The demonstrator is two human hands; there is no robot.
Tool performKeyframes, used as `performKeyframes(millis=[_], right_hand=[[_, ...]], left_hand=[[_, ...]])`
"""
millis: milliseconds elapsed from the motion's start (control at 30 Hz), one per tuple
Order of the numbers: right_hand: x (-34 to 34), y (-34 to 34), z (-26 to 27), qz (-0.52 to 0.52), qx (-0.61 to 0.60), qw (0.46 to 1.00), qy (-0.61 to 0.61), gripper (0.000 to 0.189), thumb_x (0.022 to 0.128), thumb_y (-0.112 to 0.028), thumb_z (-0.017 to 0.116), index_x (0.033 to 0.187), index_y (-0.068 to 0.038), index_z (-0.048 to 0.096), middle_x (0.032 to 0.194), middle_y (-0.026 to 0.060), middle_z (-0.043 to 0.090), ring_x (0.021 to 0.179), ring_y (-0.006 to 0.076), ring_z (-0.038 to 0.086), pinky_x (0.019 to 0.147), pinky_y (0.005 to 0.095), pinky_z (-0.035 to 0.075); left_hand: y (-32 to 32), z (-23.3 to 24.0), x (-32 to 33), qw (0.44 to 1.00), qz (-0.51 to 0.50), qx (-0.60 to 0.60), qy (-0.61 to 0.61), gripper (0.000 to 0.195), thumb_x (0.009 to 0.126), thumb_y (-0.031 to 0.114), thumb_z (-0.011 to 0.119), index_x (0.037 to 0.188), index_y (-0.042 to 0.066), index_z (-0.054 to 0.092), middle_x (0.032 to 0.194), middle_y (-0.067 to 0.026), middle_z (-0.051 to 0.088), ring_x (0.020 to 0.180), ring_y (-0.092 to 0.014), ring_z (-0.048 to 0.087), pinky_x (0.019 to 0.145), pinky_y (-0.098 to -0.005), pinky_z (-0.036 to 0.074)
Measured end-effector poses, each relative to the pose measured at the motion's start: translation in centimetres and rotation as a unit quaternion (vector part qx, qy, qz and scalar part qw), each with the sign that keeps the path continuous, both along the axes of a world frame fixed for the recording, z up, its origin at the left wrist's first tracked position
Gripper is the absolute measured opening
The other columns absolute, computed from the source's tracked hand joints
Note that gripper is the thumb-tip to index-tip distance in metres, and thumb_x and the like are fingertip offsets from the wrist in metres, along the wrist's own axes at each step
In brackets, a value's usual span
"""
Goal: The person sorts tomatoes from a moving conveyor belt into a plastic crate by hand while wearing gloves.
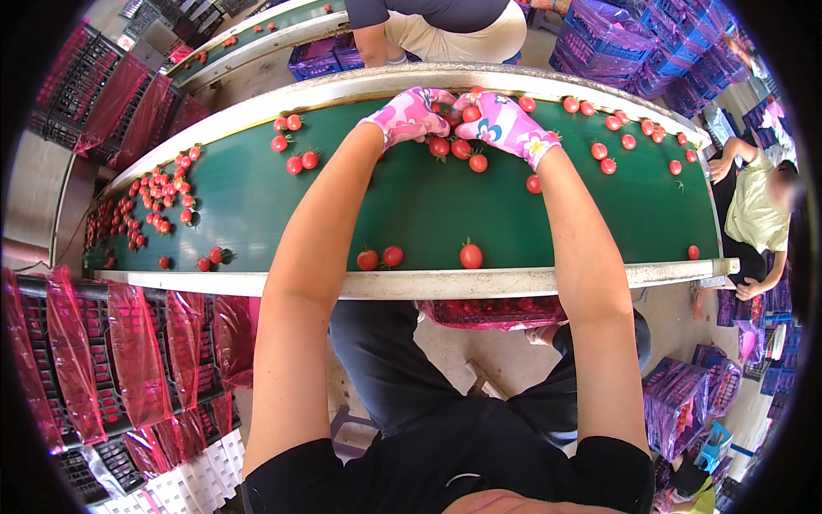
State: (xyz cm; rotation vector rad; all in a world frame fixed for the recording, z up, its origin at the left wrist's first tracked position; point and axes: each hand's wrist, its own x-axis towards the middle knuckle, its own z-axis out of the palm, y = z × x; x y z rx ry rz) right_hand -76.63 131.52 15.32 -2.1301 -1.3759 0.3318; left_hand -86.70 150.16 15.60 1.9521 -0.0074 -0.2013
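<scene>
My left hand (414, 117), in a pink patterned glove, curls around small red tomatoes on the far side of the green conveyor belt (417, 218). My right hand (494, 125), gloved alike, meets it fingertip to fingertip, cupped around a tomato (471, 114) and others partly hidden by the fingers. Just on the near side of both hands lie a few loose tomatoes (461, 149). A larger tomato (471, 256) with a green stem rests near the belt's near edge. Many tomatoes (160, 193) are bunched at the belt's left end, and more are scattered to the right.
A white metal rail (449, 284) borders the belt's near side, another the far side. Film-draped black crates (77, 360) stand at lower left. Under the near rail is a film-lined crate (494, 311). One person (449, 26) sits beyond the belt, another (758, 199) at right, near wrapped blue crates (600, 38).
</scene>
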Motion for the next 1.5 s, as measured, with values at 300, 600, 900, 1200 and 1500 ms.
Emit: performKeyframes(millis=[300, 600, 900, 1200, 1500], right_hand=[[-2.1, 0.5, 1.6, -0.016, -0.033, 0.999, -0.017, 0.038, 0.078, -0.027, 0.066, 0.109, -0.005, 0.062, 0.103, 0.0166, 0.059, 0.100, 0.0339, 0.059, 0.088, 0.0392, 0.046], [-7.4, 3.8, 0.8, 0.067, 0.013, 0.985, -0.158, 0.034, 0.082, -0.029, 0.066, 0.111, -0.011, 0.062, 0.107, 0.0140, 0.056, 0.099, 0.0312, 0.060, 0.083, 0.0383, 0.049], [-8.4, 6.6, -1.4, -0.013, -0.144, 0.944, -0.296, 0.023, 0.076, -0.023, 0.060, 0.095, -0.018, 0.073, 0.097, 0.0082, 0.070, 0.092, 0.0269, 0.067, 0.073, 0.0411, 0.054], [-9.4, 0.1, 1.6, -0.046, 0.290, 0.901, 0.320, 0.030, 0.081, -0.032, 0.068, 0.092, -0.004, 0.062, 0.069, 0.0024, 0.060, 0.060, 0.0123, 0.058, 0.055, 0.0265, 0.045], [-28.7, -17.4, -4.9, 0.084, 0.375, 0.567, 0.728, 0.038, 0.087, -0.033, 0.060, 0.103, 0.001, 0.059, 0.076, 0.0057, 0.056, 0.064, 0.0125, 0.052, 0.052, 0.0242, 0.039]], left_hand=[[6.4, 3.4, -4.0, 0.784, -0.025, -0.580, -0.219, 0.052, 0.084, 0.018, 0.056, 0.133, 0.005, 0.046, 0.109, -0.0152, 0.056, 0.096, -0.023, 0.054, 0.058, -0.0232, 0.047], [7.4, 2.5, -9.4, 0.839, 0.131, -0.473, -0.235, 0.037, 0.089, 0.022, 0.055, 0.121, 0.005, 0.053, 0.108, -0.0145, 0.059, 0.091, -0.021, 0.057, 0.059, -0.0217, 0.045], [-3.5, -0.6, -11.1, 0.891, 0.137, 0.424, -0.088, 0.039, 0.067, 0.022, 0.079, 0.102, 0.012, 0.066, 0.101, -0.0127, 0.061, 0.094, -0.032, 0.060, 0.083, -0.0418, 0.049], [-1.1, -3.9, -9.7, 0.965, 0.137, 0.205, -0.085, 0.024, 0.074, 0.011, 0.072, 0.094, 0.003, 0.062, 0.087, -0.0069, 0.060, 0.077, -0.020, 0.060, 0.069, -0.0315, 0.048], [-13.9, -4.5, -23.4, 0.853, -0.121, -0.437, -0.260, 0.027, 0.082, 0.019, 0.064, 0.105, 0.005, 0.063, 0.105, -0.0128, 0.057, 0.079, -0.018, 0.058, 0.062, -0.0268, 0.049]])
